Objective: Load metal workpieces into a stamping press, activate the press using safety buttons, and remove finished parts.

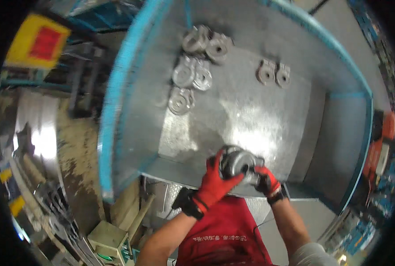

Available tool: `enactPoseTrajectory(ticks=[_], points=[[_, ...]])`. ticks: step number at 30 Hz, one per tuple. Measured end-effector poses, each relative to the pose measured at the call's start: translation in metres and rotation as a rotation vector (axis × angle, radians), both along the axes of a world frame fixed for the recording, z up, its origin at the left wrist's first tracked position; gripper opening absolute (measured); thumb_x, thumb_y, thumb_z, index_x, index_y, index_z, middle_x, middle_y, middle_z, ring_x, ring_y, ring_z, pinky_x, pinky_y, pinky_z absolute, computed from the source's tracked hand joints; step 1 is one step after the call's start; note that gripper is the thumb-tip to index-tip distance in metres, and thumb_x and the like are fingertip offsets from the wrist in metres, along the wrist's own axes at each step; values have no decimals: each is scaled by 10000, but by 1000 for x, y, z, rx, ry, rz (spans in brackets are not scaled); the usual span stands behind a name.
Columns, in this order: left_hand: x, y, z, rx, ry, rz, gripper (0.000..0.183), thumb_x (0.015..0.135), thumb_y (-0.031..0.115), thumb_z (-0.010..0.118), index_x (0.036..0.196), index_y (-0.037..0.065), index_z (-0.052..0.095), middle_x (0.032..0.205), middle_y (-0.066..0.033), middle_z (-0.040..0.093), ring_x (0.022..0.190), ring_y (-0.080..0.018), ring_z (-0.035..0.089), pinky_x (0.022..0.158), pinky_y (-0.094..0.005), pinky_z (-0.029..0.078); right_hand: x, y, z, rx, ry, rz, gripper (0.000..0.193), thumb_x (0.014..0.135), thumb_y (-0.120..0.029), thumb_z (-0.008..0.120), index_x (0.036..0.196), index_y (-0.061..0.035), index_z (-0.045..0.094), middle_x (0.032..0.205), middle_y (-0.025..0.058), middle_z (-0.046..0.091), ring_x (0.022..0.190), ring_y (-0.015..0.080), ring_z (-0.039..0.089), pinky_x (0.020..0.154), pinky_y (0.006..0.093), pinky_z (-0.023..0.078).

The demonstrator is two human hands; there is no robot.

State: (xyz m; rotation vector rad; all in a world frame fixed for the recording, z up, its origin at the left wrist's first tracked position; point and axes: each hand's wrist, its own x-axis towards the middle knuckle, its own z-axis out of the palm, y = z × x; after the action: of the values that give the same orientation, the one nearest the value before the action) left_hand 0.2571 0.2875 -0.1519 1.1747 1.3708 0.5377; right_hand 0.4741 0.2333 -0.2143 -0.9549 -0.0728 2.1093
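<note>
Red-gloved left hand (216,181) and right hand (267,181) clamp their grip on a rounded metal casting (239,160) over a shiny, blue-rimmed metal tray (277,115).

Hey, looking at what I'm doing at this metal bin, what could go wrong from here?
The round metal part looks smooth and shiny, so it might slip from your gloved left hand and right hand and strike the bin's metal floor.

It's over the bin's near side, so a finger could get pinched if the part knocks the near wall.

The left-hand group of castings sits close together; a knock could scuff them.
</note>
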Motion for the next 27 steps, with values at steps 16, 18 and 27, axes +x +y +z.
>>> enactPoseTrajectory(ticks=[16,18,27], points=[[-107,-201,221,318,-90,795,626,859,161,601,1380,54,271,1313,-134,445,1188,-220,452,979,-323,368,-131,-23,237,653,-192,623,339,825,-164,575,1135,-32,532,1087,92,600,985,207,585,861,343,470],[-132,-229,213,360,-215,968,590,872,102,574,1379,56,275,1315,-103,435,1185,-191,438,987,-315,360,-165,-31,244,1270,-440,733,366,807,-129,609,1146,-26,518,1115,93,589,1009,204,576,877,336,460],[-269,-355,249,463,-336,1342,562,852,41,577,1351,37,319,1260,-85,477,1123,-162,475,962,-286,374,-380,-103,259,1058,-158,820,513,744,-55,664,1205,9,449,1146,133,549,1059,233,539,918,338,436]])
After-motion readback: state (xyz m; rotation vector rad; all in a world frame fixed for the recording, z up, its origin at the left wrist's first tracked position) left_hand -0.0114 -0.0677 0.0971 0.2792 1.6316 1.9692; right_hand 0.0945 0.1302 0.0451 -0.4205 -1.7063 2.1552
